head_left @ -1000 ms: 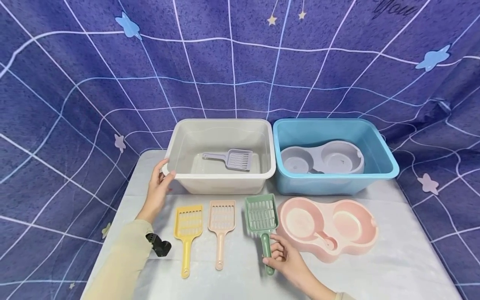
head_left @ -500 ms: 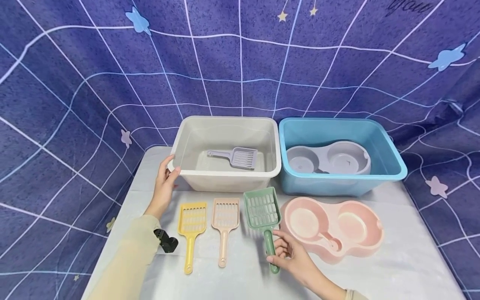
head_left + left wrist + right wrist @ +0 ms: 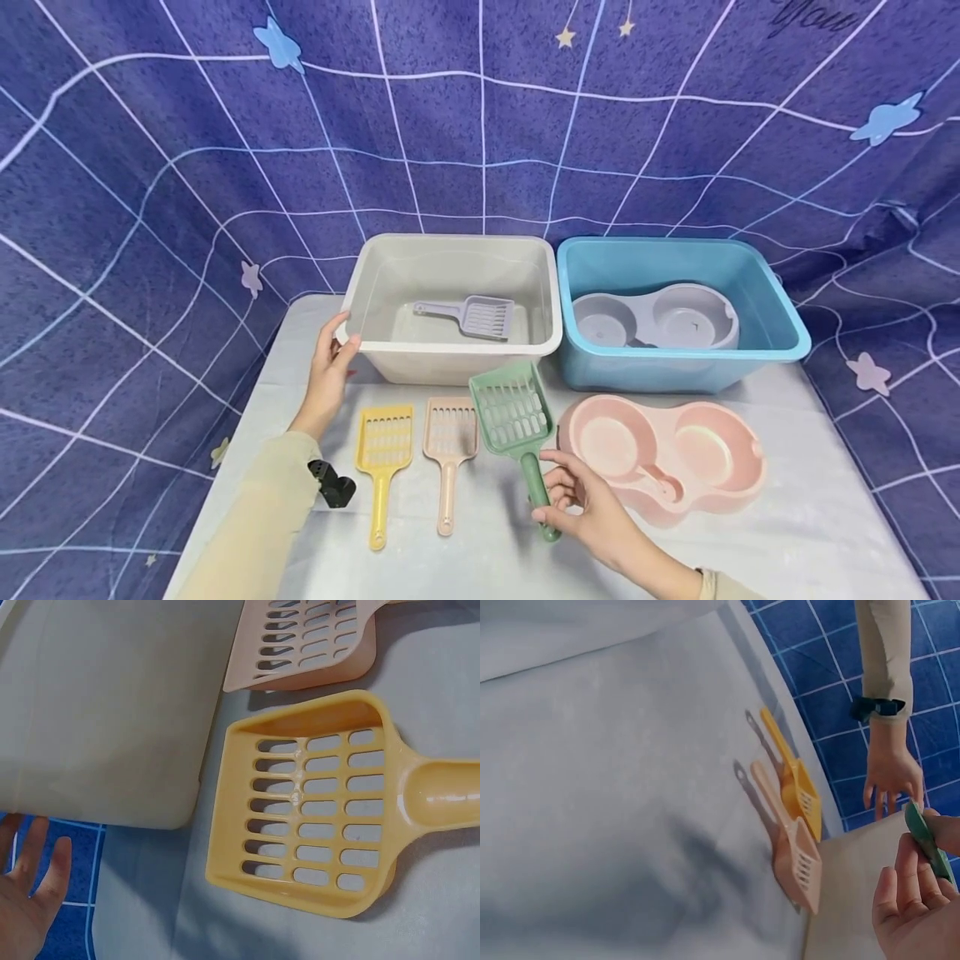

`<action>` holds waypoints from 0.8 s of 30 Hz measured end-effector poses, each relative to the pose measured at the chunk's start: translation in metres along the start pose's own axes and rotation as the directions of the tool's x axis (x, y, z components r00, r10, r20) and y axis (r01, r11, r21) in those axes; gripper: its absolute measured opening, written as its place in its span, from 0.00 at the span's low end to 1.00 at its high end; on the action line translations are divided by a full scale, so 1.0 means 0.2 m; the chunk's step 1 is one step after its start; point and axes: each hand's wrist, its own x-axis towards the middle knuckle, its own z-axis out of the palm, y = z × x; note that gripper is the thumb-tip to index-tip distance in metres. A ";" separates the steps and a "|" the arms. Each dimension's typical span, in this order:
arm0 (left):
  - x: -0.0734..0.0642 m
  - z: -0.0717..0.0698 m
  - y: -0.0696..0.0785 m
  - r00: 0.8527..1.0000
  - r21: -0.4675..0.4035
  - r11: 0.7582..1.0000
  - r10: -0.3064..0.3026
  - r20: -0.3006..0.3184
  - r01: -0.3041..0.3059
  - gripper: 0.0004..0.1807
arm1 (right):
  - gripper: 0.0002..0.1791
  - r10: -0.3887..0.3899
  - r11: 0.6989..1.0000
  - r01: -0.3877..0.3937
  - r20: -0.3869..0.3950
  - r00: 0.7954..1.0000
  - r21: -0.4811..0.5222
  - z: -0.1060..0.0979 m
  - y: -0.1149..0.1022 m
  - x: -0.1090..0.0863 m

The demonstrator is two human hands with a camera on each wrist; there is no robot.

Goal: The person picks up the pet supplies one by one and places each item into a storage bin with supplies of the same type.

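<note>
My right hand [image 3: 592, 510] holds a green litter scoop [image 3: 534, 479] by its handle, thumb on one side and fingers on the other. The scoop is raised and tilted, its slotted head just in front of the light grey litter box [image 3: 435, 367]. At that box's front left corner my left hand [image 3: 324, 373] touches the rim, thumb in front and fingers along the side. In the left wrist view its fingers [image 3: 52, 881] look straight. A lilac scoop [image 3: 461, 312] lies inside the grey box. Below the box lie a yellow scoop [image 3: 380, 492] and a pale pink scoop [image 3: 447, 492].
A blue litter box [image 3: 652, 372] stands right of the grey one, with a greyish-purple double bowl [image 3: 643, 318] inside. In front of it sits a pink double bowl [image 3: 660, 433], close to my right hand. A purple grid-patterned cloth [image 3: 480, 125] hangs behind the table.
My right hand has lifted the green scoop off the table, and its head has swung up and left toward the grey box. My left hand stays at the box's corner.
</note>
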 end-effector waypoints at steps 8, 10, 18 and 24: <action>-0.06 0.00 0.15 0.999 -0.012 1.000 -0.022 0.024 0.022 0.30 | 0.35 -0.074 0.997 0.074 -0.050 0.996 0.007 -0.01 -0.06 0.04; -0.05 -0.01 0.12 0.999 -0.003 1.000 -0.015 0.034 0.015 0.31 | 0.36 -0.065 0.996 0.068 -0.055 0.996 0.062 -0.02 -0.09 0.06; 0.02 -0.02 0.01 1.000 0.014 1.000 0.002 0.010 -0.002 0.31 | 0.37 -0.106 0.989 0.114 -0.081 0.991 0.097 -0.07 -0.16 0.15; -0.01 -0.02 0.06 1.000 0.030 0.999 -0.014 -0.013 0.014 0.30 | 0.36 -0.158 0.985 0.163 -0.090 0.983 0.053 -0.13 -0.20 0.21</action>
